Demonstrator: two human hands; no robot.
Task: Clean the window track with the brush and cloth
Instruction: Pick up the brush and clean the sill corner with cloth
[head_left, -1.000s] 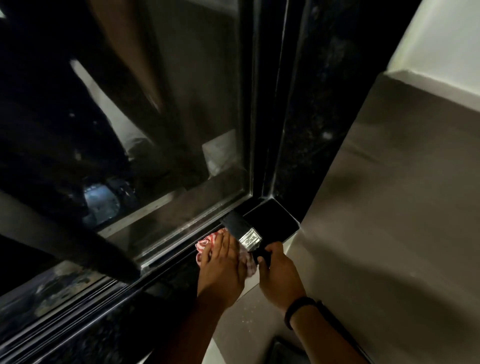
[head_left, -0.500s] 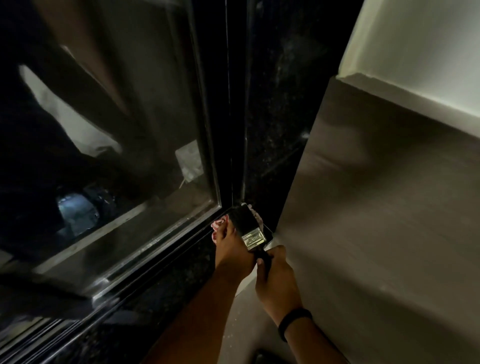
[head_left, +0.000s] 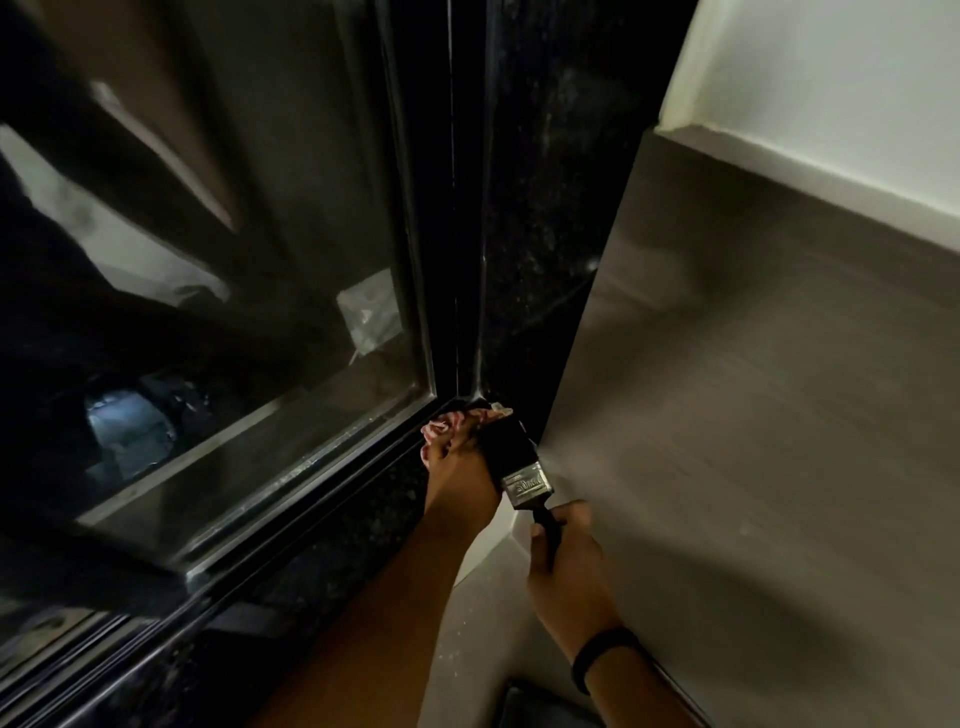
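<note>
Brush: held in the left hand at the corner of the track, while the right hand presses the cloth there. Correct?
Hands swapped. The head view shows the right hand holding the brush and the left hand pressing the cloth at the track corner.

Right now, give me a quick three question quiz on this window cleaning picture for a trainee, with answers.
1. True or false: the right hand holds the brush by its handle.
2. Which does the left hand press into the track corner? A sponge, B cloth, C bottle.
3. Fill in: the wrist with the black band is the ____ one.

Key
1. True.
2. B, a red and white patterned cloth.
3. Right.
</note>
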